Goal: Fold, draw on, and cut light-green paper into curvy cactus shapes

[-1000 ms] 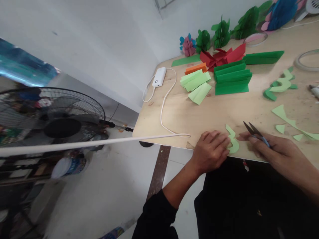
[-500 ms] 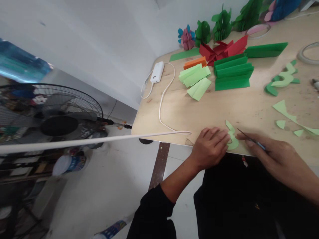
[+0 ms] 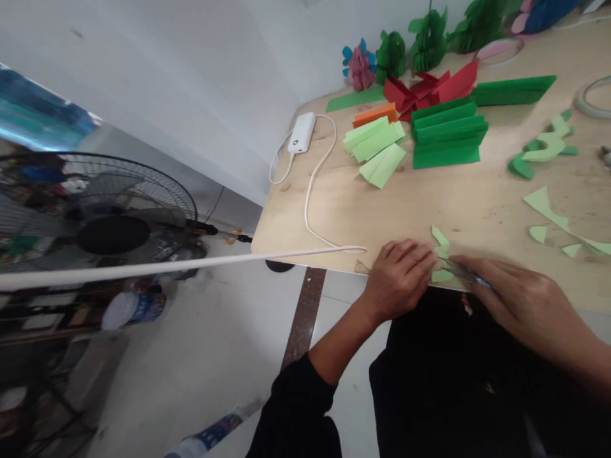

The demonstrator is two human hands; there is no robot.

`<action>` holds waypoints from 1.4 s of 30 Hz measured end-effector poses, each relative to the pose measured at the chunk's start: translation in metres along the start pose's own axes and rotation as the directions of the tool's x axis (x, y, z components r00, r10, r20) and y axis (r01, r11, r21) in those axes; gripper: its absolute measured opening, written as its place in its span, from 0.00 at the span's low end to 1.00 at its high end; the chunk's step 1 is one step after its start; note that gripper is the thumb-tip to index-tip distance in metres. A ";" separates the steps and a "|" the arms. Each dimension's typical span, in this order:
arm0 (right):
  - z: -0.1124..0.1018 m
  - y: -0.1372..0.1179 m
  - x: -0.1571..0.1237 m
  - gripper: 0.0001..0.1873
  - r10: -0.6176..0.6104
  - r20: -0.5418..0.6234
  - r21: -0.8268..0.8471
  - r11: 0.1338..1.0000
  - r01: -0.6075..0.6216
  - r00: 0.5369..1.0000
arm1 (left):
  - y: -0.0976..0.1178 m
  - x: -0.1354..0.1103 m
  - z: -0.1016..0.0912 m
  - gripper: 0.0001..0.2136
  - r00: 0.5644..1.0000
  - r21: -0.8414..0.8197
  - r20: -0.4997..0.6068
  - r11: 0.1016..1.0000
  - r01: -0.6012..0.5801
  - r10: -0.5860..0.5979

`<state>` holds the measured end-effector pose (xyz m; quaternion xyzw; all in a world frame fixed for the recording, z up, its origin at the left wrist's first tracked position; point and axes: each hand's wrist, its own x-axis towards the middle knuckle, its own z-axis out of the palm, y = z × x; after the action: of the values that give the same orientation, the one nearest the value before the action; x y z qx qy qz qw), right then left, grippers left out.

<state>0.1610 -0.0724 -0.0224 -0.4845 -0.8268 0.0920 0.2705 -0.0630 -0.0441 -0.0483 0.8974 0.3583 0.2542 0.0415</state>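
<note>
My left hand (image 3: 400, 277) lies near the front edge of the table, its fingers pressed together over a strip of light green paper (image 3: 440, 237). The paper has a wavy cut outline, and part of it is hidden under the fingertips. From the other side, my right hand (image 3: 520, 299) grips a slim, pointed metal tool (image 3: 461, 272) that looks like a craft knife. Its tip points left and reaches over the paper, close to my left fingertips. The tool's handle is mostly covered by my right hand.
Folded light green papers (image 3: 379, 146), dark green papers (image 3: 449, 137) and red papers (image 3: 429, 89) lie farther back. Green scraps (image 3: 548, 219) are at the right. A white cable (image 3: 308, 203) runs from a white power bank (image 3: 301, 133) past the table edge. A fan (image 3: 114, 235) stands left.
The tool's tip has moved left and down, from beside the light green paper to over it. My left hand stays at nearly the same place.
</note>
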 end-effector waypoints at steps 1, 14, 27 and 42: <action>0.000 0.001 0.000 0.18 -0.035 -0.015 -0.010 0.999 0.035 0.999 | 0.000 -0.001 0.000 0.14 0.999 -0.028 -0.039 0.999 0.020 -0.022; 0.002 0.006 0.000 0.18 -0.081 -0.032 0.012 0.997 0.081 0.996 | 0.013 -0.022 0.001 0.14 0.987 0.008 -0.159 1.000 -0.030 0.031; 0.004 0.008 -0.001 0.18 -0.068 -0.010 -0.021 0.997 0.068 0.998 | 0.011 -0.034 0.017 0.15 0.987 0.081 -0.154 0.996 -0.038 0.050; 0.006 0.010 -0.003 0.18 -0.085 -0.039 -0.037 0.996 0.083 0.996 | 0.017 -0.011 0.006 0.09 0.935 -0.211 -0.285 0.965 0.156 -0.213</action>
<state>0.1660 -0.0691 -0.0325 -0.4558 -0.8423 0.0562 0.2821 -0.0562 -0.0637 -0.0537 0.8020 0.4180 0.4166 0.0924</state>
